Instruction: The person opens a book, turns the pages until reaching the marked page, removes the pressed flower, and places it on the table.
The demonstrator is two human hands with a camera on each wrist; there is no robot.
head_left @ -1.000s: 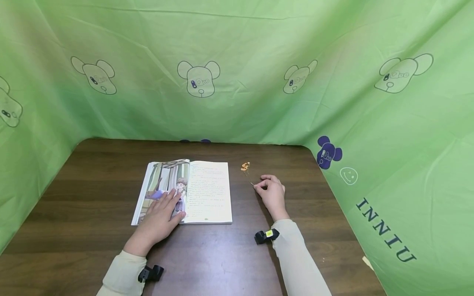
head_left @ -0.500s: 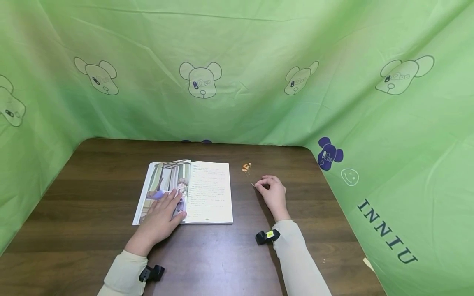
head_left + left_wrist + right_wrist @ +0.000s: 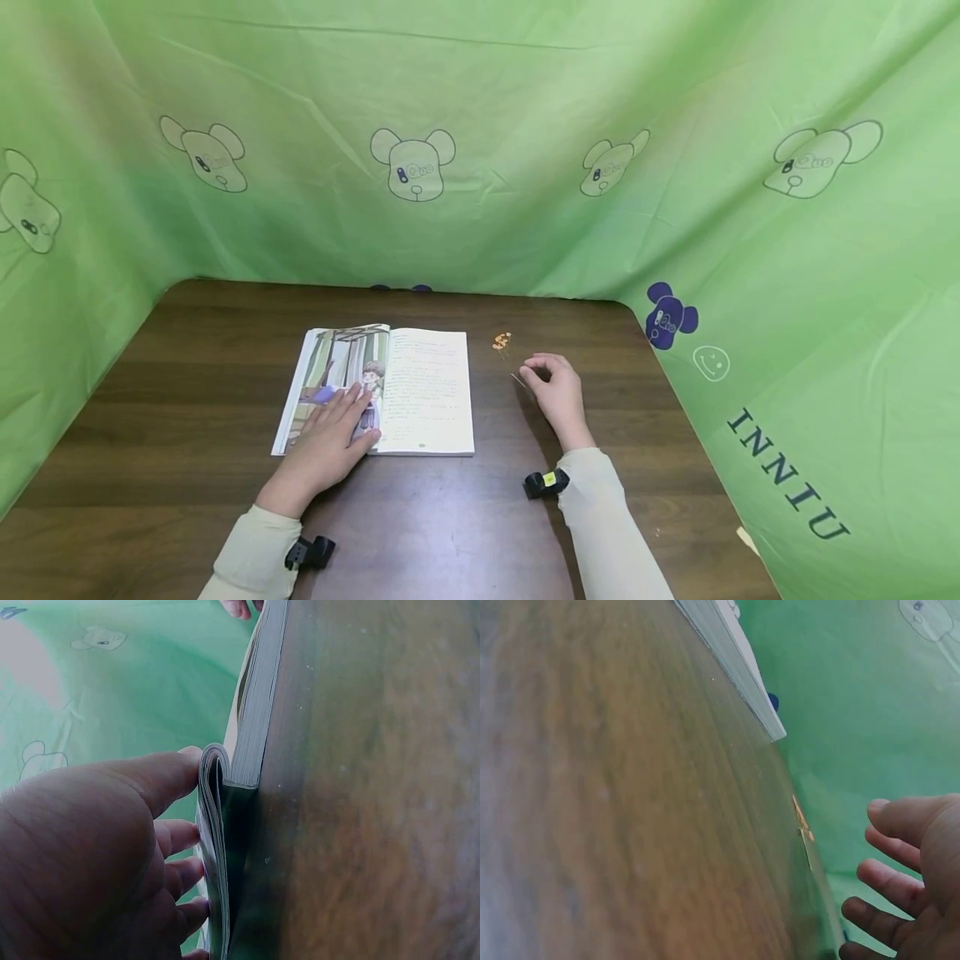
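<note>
An open book (image 3: 427, 392) lies on the table, with a colour illustration on its left page and printed text on its right. My left hand (image 3: 327, 437) rests flat across the illustrated page, fingers spread; in the left wrist view its thumb and fingertips press on the curved pages. To the right of the book lies a small sprig of dried orange flowers (image 3: 502, 341) on a thin stem. My right hand (image 3: 557, 396) is just right of the stem's lower end. In the right wrist view, its relaxed fingers hold nothing and stand apart from the sprig (image 3: 802, 821).
The brown wooden table (image 3: 420, 533) is bordered by a green curtain (image 3: 510, 225) printed with bear heads, at the back and both sides. Black wrist cameras (image 3: 310, 552) sit on both sleeves. A small pale piece (image 3: 747, 540) shows at the table's right edge.
My right hand has let go of the sprig's stem and drawn slightly away to the right. The sprig stays on the table. My left hand keeps its place on the book.
</note>
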